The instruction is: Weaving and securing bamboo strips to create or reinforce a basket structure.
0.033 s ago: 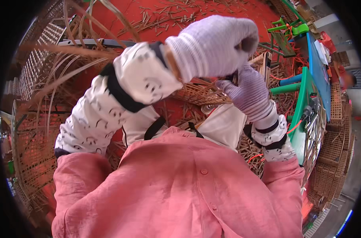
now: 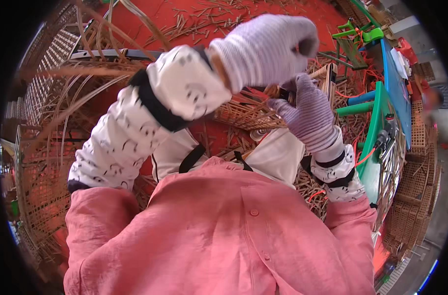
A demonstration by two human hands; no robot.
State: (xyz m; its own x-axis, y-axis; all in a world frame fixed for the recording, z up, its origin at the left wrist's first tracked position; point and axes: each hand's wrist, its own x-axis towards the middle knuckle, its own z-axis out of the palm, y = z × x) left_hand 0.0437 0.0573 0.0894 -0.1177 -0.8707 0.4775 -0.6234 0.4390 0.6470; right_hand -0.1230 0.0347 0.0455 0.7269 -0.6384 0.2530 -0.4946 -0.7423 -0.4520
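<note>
Lattice of thin brown strips, openly woven and see-through, shows just beyond the trousers, below the left hand in my feed. That hand is curled; the right hand, thumb apart from bent fingers, is at the lattice's right end. What either pinches I cannot tell.

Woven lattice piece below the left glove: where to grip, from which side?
I'd take the woven lattice piece by its near edge, left of the right hand, coming from the wearer's side: that stretch shows uncovered, while the left hand hangs over the far side. The strips look thin, so a light pinch seems safer.
</note>
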